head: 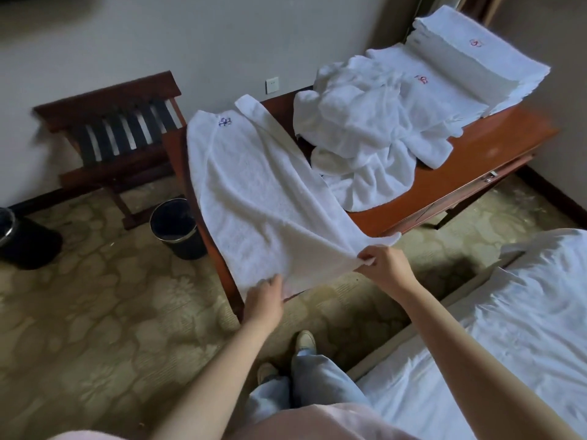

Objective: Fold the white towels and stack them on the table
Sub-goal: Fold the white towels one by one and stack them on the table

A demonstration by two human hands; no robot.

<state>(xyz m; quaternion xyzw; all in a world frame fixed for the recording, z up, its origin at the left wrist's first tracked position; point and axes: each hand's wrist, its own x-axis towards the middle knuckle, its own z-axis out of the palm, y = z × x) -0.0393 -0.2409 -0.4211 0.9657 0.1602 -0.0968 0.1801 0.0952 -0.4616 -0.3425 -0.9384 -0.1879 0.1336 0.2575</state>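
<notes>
A hotel-like room with a pale wall, a patterned beige carpet (95,312) and a glossy reddish-brown wooden desk (495,134) standing against the wall.

A long white terry towel with a small blue embroidered mark near its far end (263,192) lies lengthwise over the left end of the desk, and its near end hangs past the desk's edge. The left hand (265,300) holds the near left corner, with its fingertips tucked out of sight under the hem. The right hand (386,265) pinches the near right corner between thumb and curled fingers, lifting that edge slightly off the desk.

Just beside this towel, in the middle of the desk, sits a loose heap of crumpled white towels (359,128). Behind the heap, at the desk's far right, rises a tall stack of folded white towels (470,58) with a red mark on top, and a lower folded pile (444,93), also with a red mark, touches it.

On the floor to the left of the desk stands a round black waste bin with a metal rim (178,228). Behind it is a dark wooden luggage rack with black straps (117,122). A white wall socket (272,85) sits above the desk's back edge. A bed with white sheets (508,328) fills the lower right.
</notes>
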